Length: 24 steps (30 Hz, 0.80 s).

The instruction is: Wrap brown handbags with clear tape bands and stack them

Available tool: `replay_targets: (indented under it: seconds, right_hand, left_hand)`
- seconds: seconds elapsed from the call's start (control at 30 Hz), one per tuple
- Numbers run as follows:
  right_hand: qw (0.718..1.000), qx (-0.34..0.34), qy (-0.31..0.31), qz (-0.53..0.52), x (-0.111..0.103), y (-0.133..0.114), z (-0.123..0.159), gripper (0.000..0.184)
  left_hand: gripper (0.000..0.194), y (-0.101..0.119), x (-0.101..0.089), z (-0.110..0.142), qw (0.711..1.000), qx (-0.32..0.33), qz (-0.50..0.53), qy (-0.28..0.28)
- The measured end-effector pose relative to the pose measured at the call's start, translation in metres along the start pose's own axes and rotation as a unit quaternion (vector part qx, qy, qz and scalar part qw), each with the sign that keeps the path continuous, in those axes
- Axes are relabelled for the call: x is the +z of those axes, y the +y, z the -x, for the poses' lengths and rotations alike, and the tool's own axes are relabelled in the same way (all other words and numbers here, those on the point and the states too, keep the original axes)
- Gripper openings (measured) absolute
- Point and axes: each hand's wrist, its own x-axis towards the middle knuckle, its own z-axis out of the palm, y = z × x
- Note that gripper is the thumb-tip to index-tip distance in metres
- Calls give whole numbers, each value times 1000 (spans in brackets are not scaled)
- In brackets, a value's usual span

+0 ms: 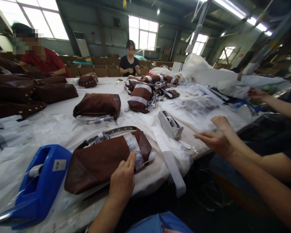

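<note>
A brown leather handbag (97,161) lies on its side in front of me, with a studded strap (115,129) along its far edge. A clear plastic wrap band (133,145) runs round its right part. My left hand (122,178) rests against the near edge of this band, its fingers stretched forward and laid together on it. Its thumb is hidden. No bare hand that I can tell as my right one shows. Just left of the handbag stands a blue tape dispenser (45,178) with a white core.
A co-worker's two hands (215,142) hover off the table edge at right. Behind my handbag lie another brown bag (97,106), a pile of wrapped bags (142,95) and a grey tape dispenser (171,124). Brown bags (14,87) are stacked at left. Two people face the table's far side.
</note>
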Motion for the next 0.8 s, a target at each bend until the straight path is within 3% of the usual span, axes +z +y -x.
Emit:
replay_targets:
  seconds: [0.13,0.33,0.47,0.6,0.8]
  right_hand:
    - [974,-215,-69,25,4,-50,-10,21]
    - [896,-422,-132,28,64,-145,-56,17]
    - [853,-482,-199,-5,109,-192,-98,25]
    - [812,-526,-252,13,149,-219,-138,29]
    - [759,-553,-334,84,178,-247,-176,21]
  left_hand:
    - [75,1,1,0,1000,-2,3,-4]
    - [76,0,2,0,1000,2,4,-9]
    - [79,0,2,0,1000,-1,6,-20]
    - [78,1,1,-1,999,-7,2,-32]
    - [78,1,1,-1,999,-8,10,-33]
